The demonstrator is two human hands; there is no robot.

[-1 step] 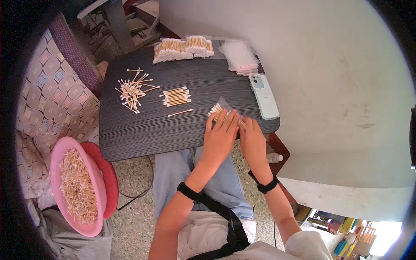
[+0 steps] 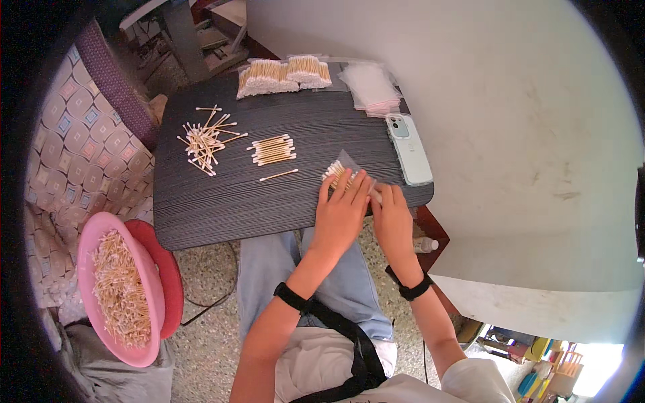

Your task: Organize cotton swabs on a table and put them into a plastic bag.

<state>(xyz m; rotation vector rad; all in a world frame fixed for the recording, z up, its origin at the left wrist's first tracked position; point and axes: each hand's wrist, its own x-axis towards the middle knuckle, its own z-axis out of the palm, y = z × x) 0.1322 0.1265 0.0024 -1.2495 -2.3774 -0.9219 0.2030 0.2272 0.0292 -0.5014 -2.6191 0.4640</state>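
A clear plastic bag of cotton swabs [image 2: 334, 172] lies near the right front of the dark table. My left hand [image 2: 343, 207] rests over it, fingers stretched out and pressing on the bag. At the bag's near right end, my right hand [image 2: 392, 218] has its fingers closed on the plastic; its fingertips are partly hidden. Left of the bag is a neat row of cotton swabs [image 2: 272, 149], with a single cotton swab [image 2: 279, 174] in front of it. Farther left, loose cotton swabs [image 2: 209, 142] lie in a crossed heap.
Filled bags of swabs [image 2: 282, 75] line the table's back edge. Flat clear bags [image 2: 371, 87] lie at the back right, above a pale green phone [image 2: 410, 149]. A pink basin [image 2: 156, 295] full of swabs stands low on the left, on a red stool [image 2: 174, 282]. A wall rises on the right.
My right hand's fingers have shifted very slightly at the bag's end. Everything else looks the same.
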